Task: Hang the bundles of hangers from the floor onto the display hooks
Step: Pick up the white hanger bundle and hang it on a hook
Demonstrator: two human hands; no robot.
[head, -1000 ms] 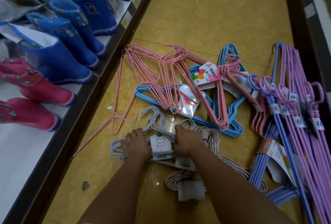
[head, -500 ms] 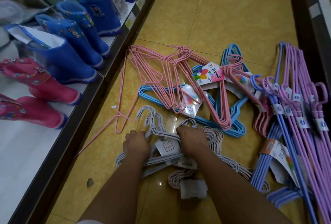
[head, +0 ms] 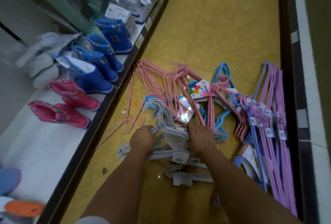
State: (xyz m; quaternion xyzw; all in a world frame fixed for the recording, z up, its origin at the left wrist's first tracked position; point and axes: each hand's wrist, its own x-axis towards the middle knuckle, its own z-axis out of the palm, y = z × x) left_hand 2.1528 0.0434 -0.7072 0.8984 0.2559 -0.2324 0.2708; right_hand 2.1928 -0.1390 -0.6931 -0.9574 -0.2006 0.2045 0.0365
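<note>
Grey hanger bundle (head: 166,130) sits low over the floor (head: 223,27) with your left hand (head: 142,138) and right hand (head: 200,138) both clenched around it, while pink (head: 152,84), blue (head: 221,116) and purple bundles (head: 272,116) lie unhung, so nearly everything remains.

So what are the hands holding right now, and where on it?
Both hands grip the grey hanger bundle: left hand on its left shoulder, right hand near the necks.
</note>
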